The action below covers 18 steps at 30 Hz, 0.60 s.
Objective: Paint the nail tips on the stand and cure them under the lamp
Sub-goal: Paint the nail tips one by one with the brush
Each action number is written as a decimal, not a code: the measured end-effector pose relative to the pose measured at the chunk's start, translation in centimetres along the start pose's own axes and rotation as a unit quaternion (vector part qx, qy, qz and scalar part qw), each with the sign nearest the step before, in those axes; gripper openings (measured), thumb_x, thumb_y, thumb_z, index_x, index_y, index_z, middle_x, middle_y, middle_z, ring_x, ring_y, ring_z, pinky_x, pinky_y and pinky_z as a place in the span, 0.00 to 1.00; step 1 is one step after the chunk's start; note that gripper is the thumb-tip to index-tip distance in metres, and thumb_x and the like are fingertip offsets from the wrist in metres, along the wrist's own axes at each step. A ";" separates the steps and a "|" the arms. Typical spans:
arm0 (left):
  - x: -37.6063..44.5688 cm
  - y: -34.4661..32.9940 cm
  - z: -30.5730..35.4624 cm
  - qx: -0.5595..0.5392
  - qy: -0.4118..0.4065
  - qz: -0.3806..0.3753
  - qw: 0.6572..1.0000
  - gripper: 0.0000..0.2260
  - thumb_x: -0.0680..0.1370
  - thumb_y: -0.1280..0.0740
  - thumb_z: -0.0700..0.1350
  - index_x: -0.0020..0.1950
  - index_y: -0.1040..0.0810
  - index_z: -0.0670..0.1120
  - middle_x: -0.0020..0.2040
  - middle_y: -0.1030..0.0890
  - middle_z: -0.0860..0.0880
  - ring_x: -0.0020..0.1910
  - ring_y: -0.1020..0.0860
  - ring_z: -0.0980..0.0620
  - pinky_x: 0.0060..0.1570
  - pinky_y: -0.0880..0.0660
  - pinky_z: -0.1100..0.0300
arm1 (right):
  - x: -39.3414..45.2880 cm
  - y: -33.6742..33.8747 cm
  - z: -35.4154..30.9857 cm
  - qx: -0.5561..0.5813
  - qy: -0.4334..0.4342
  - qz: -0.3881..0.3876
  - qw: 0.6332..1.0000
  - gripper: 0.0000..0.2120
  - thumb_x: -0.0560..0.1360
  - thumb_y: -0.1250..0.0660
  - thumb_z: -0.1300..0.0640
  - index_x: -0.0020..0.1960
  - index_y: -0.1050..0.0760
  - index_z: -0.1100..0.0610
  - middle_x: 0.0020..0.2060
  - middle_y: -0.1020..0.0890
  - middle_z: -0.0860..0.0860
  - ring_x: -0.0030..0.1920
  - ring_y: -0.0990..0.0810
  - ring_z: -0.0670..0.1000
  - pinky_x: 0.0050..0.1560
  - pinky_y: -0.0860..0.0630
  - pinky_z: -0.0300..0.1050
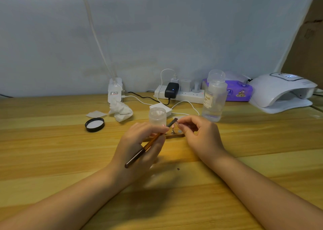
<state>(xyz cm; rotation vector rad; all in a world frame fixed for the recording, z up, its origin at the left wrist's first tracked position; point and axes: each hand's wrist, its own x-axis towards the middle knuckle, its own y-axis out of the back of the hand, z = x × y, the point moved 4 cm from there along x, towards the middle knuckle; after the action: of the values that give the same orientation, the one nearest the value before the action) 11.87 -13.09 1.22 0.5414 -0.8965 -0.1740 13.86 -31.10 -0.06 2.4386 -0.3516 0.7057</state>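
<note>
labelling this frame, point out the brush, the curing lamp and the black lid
brush (151, 142): head view, on the amber middle of its handle, in the left hand.
curing lamp (272, 89): head view, on its white dome, far right.
black lid (94, 124): head view, on its white inner face.

Lying on the wooden desk (52, 142): a black lid (94, 124), underside up; a crumpled tissue (120, 110); a flat white pad (96, 114). Standing at the back: a power strip (183, 95) carrying a black adapter (171, 90); a purple wipes pack (238, 91); a clear bottle (214, 96), possibly a cleanser.
</note>
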 end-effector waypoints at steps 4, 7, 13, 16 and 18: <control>0.0 0.0 -0.4 0.001 0.031 -0.008 0.999 0.14 0.75 0.37 0.51 0.52 0.17 0.47 0.48 0.17 0.55 0.50 0.22 0.56 0.49 0.26 0.61 | -0.1 0.0 0.1 0.012 -0.012 -0.003 1.000 0.06 0.74 0.31 0.64 0.50 0.18 0.57 0.41 0.17 0.49 0.41 0.20 0.44 0.44 0.23 0.34; -0.1 0.3 -0.1 -0.012 0.035 0.011 0.999 0.13 0.75 0.37 0.50 0.50 0.17 0.46 0.45 0.17 0.52 0.48 0.21 0.54 0.48 0.26 0.61 | -0.2 -0.1 0.1 0.035 -0.025 -0.008 0.999 0.06 0.75 0.31 0.61 0.51 0.19 0.55 0.40 0.17 0.46 0.42 0.20 0.42 0.43 0.23 0.34; -0.1 0.2 0.1 -0.006 0.027 0.009 1.000 0.14 0.75 0.37 0.50 0.51 0.17 0.43 0.46 0.16 0.50 0.48 0.20 0.50 0.47 0.24 0.52 | -0.1 -0.1 0.2 0.039 -0.026 -0.017 0.999 0.07 0.75 0.31 0.62 0.51 0.19 0.54 0.40 0.17 0.46 0.41 0.20 0.42 0.42 0.23 0.34; 0.0 0.3 0.1 -0.005 0.021 0.018 1.000 0.15 0.76 0.37 0.50 0.53 0.17 0.43 0.47 0.16 0.49 0.49 0.20 0.50 0.47 0.24 0.55 | -0.1 -0.2 0.2 0.029 -0.018 -0.025 0.999 0.07 0.75 0.31 0.63 0.51 0.19 0.55 0.41 0.18 0.46 0.43 0.20 0.41 0.43 0.23 0.33; -0.1 0.2 0.0 -0.008 0.020 0.026 0.999 0.14 0.76 0.37 0.50 0.54 0.18 0.43 0.48 0.17 0.50 0.49 0.20 0.52 0.48 0.25 0.58 | -0.1 -0.2 0.2 0.027 -0.016 -0.027 0.999 0.07 0.75 0.31 0.63 0.51 0.19 0.55 0.41 0.18 0.46 0.43 0.21 0.41 0.43 0.24 0.32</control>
<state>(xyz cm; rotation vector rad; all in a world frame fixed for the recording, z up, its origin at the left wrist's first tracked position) 11.78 -12.88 1.33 0.5051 -0.8687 -0.1233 13.93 -31.05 -0.31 2.5032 -0.2805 0.6623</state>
